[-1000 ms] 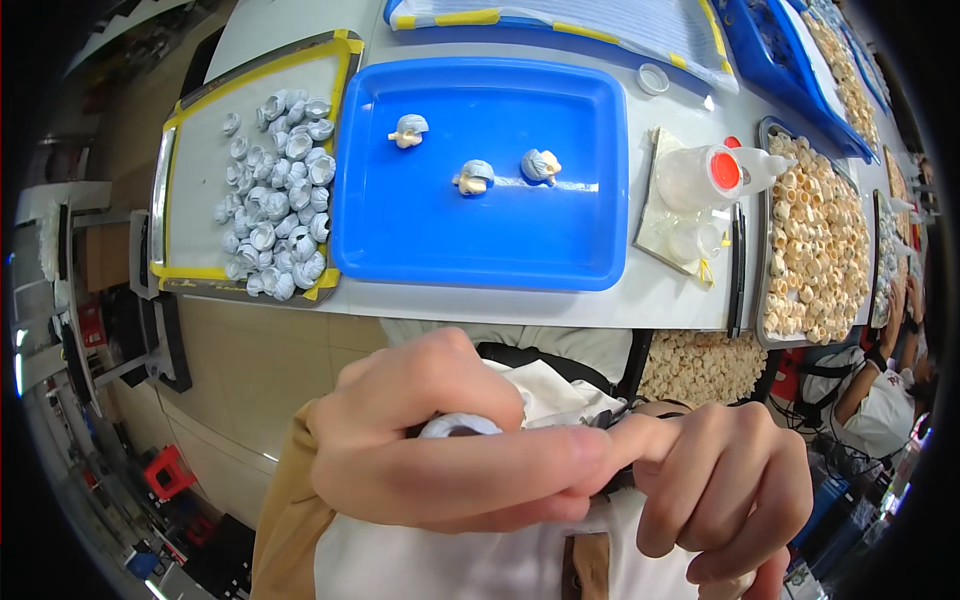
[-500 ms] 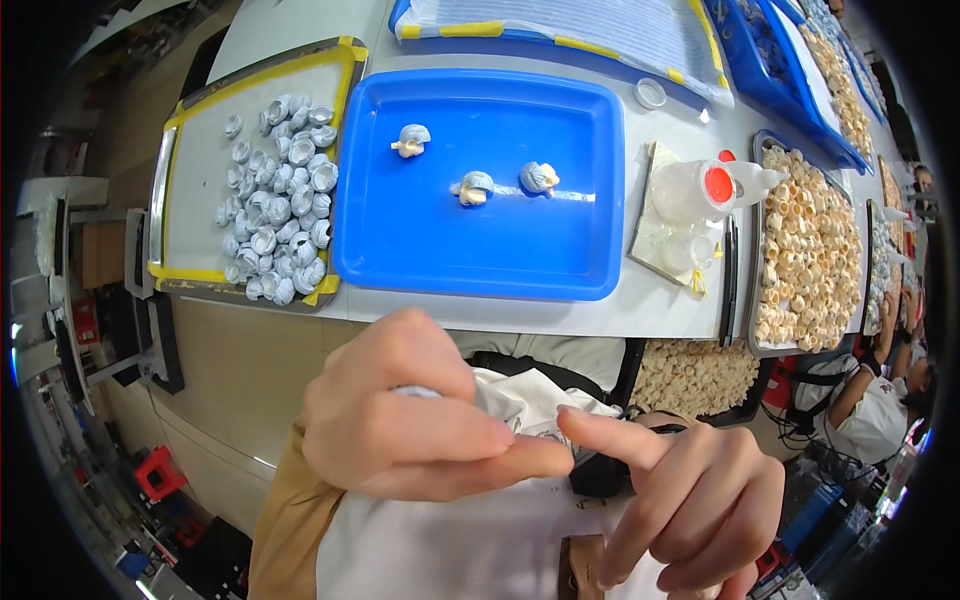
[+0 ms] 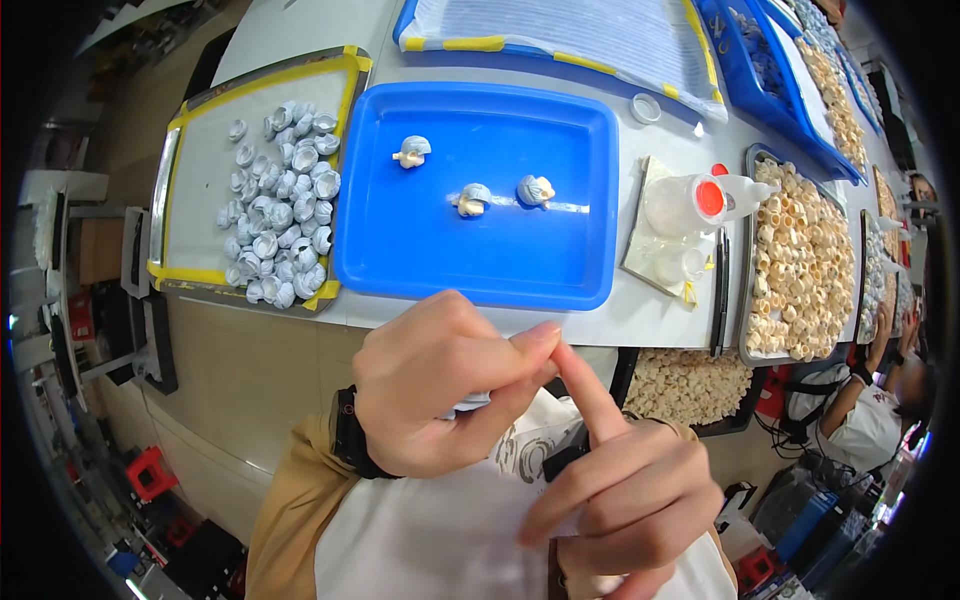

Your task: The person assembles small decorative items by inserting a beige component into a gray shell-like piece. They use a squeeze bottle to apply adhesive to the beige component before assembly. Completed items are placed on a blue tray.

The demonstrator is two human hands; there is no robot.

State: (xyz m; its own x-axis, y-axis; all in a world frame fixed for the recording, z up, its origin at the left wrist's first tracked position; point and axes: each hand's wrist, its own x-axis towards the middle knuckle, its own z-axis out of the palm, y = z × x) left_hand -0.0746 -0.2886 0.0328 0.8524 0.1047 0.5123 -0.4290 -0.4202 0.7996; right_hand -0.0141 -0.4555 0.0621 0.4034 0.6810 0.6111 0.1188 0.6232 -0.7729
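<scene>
My left hand [image 3: 450, 385] is closed in front of my chest, just below the blue tray [image 3: 470, 297]. A pale blue-grey hair-shaped shell [image 3: 472, 402] shows partly between its curled fingers; the rest is hidden. My right hand [image 3: 630, 480] reaches up beside it, its index fingertip touching the pinched left thumb and finger. The other right fingers are loosely bent and apart, with nothing visible in them. In the tray lie three small doll heads, cream with pale blue hair: one at upper left [image 3: 412, 152], one mid-tray [image 3: 472, 200], one at right [image 3: 536, 191].
Many pale blue shells [image 3: 285, 200] are heaped on a yellow-taped board at left. Right of the tray stand red-capped clear bottles [image 3: 685, 205] and black pens [image 3: 720, 290]. Cream parts fill a metal tray [image 3: 800, 260] and a dark bin below. Another person [image 3: 860, 400] sits far right.
Both hands have moved upward and closer together, the right one also leftward. The right index fingertip now meets the left fingertips. The shell stays in the left hand.
</scene>
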